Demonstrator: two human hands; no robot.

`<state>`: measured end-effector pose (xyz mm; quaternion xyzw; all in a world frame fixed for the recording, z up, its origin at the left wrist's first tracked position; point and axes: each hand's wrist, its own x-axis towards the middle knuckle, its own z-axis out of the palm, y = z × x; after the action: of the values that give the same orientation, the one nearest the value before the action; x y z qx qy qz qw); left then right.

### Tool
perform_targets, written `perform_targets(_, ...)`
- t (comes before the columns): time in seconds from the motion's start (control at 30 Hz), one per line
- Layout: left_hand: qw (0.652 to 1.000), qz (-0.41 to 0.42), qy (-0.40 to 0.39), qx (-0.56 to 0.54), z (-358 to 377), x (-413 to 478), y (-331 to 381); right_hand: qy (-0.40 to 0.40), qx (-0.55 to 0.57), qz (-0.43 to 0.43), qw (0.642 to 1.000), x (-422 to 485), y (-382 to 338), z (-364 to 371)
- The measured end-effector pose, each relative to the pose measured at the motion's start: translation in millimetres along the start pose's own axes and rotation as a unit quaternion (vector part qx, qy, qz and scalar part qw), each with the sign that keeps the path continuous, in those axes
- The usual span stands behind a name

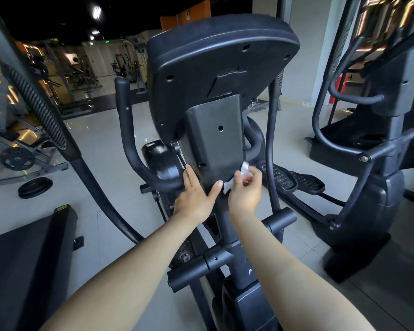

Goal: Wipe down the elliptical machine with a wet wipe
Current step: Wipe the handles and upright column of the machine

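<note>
Two bare forearms (134, 271) reach forward from the bottom edge to the elliptical (227, 225). The left hand (196, 199) lies flat, fingers straight, against the lower left edge of the dark housing (215, 139) under the console (213, 63). Its thumb spreads toward the other hand, and its grip is wide and holds nothing. Just beside it, the right hand (245, 191) has its grip closed on a crumpled white wipe (245, 168), pinched between thumb and curled fingers at the housing's lower right corner. The console shows its black back, dotted with screw holes. A curved handlebar (133, 144) rises left of the housing, and studded pedals (296, 181) lie beyond on the right. A treadmill (22, 259) sits at lower left, a second machine (380, 168) stands at right, and a weight plate (35, 187) lies on the pale tiled floor (101, 144).
</note>
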<state>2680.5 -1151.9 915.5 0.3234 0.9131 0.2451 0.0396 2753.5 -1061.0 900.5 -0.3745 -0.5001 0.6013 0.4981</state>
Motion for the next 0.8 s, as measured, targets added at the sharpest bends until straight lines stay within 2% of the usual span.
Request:
perform_targets(0.13, 1.0, 0.0, 0.001, 0.003, 1, 1, 0, 0.02, 0.01, 0.079, 0.997, -16, 33, -15)
perform_targets(0.23, 1.0, 0.002, 0.005, 0.003, 1, 1, -2, 0.035, 0.017, 0.104, 0.994, -16, 28, -18)
perform_targets(0.4, 1.0, 0.013, 0.002, 0.007, 1, 1, -7, 0.018, 0.054, 0.015, 0.998, -4, -24, 2)
perform_targets(0.53, 1.0, 0.019, -0.004, 0.006, 0, 0, -11, 0.026, 0.01, -0.007, 1.0, 5, -24, 7)
perform_targets(0.63, 1.0, 0.022, -0.004, 0.004, 1, 2, -14, 0.058, 0.002, 0.063, 0.996, 2, 6, -5)
perform_targets(0.8, 1.0, 0.02, 0.001, -0.005, 4, 3, -15, 0.069, 0.008, 0.161, 0.985, -12, 40, -18)
